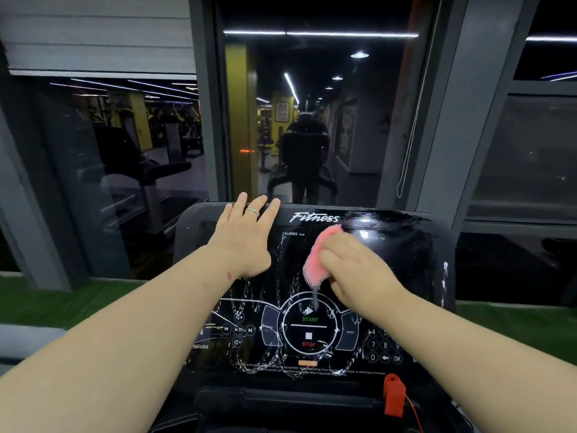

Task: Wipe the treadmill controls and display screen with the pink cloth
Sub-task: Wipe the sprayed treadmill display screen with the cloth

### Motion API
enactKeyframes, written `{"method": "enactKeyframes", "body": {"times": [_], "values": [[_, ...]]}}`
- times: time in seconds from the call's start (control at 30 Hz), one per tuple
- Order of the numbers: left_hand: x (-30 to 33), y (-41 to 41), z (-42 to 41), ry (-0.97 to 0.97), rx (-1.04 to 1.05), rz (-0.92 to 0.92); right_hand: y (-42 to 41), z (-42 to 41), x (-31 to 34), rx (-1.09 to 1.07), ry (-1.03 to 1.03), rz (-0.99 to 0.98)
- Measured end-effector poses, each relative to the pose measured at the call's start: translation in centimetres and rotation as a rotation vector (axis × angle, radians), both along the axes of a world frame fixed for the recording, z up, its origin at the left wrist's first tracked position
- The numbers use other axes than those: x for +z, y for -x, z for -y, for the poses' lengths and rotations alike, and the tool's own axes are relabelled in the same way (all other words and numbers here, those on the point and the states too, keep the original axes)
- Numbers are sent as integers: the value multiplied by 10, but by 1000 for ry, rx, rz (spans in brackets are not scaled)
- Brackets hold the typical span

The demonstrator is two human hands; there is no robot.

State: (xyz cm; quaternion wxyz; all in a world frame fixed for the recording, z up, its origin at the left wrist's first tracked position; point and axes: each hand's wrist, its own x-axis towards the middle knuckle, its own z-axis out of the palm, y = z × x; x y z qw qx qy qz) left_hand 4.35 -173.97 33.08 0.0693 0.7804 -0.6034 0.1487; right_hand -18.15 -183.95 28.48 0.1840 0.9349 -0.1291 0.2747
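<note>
The black treadmill console [406, 276] fills the lower middle of the head view, streaked with white wet marks. My right hand [356, 270] grips a bunched pink cloth [318, 257] and presses it on the display screen, just above the round START/STOP control [309, 331]. My left hand [246, 235] lies flat with spread fingers on the console's upper left, fingertips over the top edge. A ring shows on one finger.
A red safety key [394, 395] with a cord clips to the ledge below the console at the right. A number keypad [385, 346] sits right of the round control. Dark window glass [312, 104] stands straight ahead, green turf [46, 301] on both sides.
</note>
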Motion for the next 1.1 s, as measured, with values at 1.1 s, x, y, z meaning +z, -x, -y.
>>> {"method": "enactKeyframes", "body": {"times": [1.1], "values": [[-1,-17,-2,31,-94,35,-39,-17,-10,183,-164,-68]]}}
